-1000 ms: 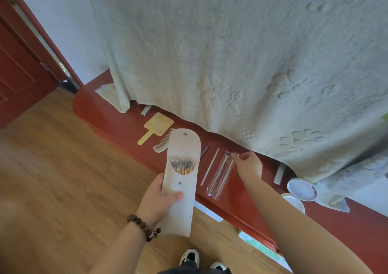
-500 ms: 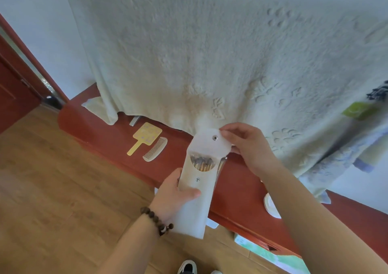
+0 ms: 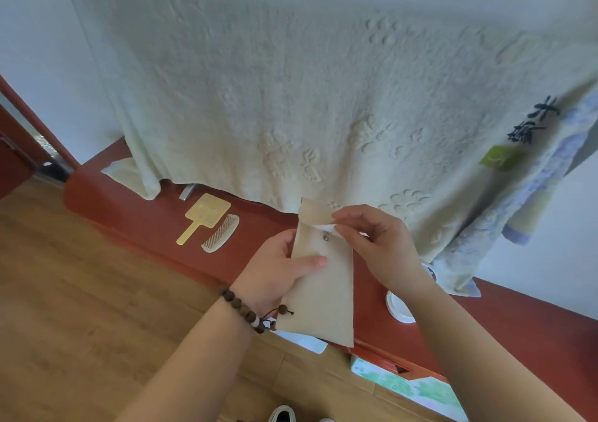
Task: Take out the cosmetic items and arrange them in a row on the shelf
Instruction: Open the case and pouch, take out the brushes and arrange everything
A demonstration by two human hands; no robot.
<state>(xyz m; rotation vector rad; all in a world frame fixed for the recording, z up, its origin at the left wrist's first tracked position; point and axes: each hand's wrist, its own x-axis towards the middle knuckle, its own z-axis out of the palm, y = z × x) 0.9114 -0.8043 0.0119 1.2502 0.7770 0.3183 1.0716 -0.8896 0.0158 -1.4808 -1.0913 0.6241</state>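
Roughly, by size, largest first:

Towel [image 3: 323, 98]: hangs over the back of the shelf [image 3: 136, 214], hem brushing the red surface. Risk: anything set near the back edge gets hidden or dragged by the cloth.

Shelf: long red ledge, front edge toward the person. Narrow and smooth by the look of it; round items could roll off the front edge onto the wood floor [image 3: 81, 308].

Pouch [image 3: 318, 295]: beige, held upright over the front edge of the shelf, flap folded down toward its snap [image 3: 326, 236]. Contents not visible, so I cannot tell whether cosmetic items remain inside. Risk: if it gets snapped closed with items left, the row ends up incomplete; if tipped while unfastened, they spill past the front edge.

Left hand [image 3: 278, 269]: clamped on the pouch's lower body, thumb across the front. A loose hold here lets the pouch swing.

Right hand [image 3: 375, 243]: fingertips pinched together on the flap edge.

Hand mirror [image 3: 207, 216] and comb [image 3: 220, 233]: lie side by side toward the shelf's left end, near the front edge. An elbow or the pouch could knock them off.

White lid [image 3: 399, 308]: partly hidden behind the right forearm, near the front edge; easily swept off.
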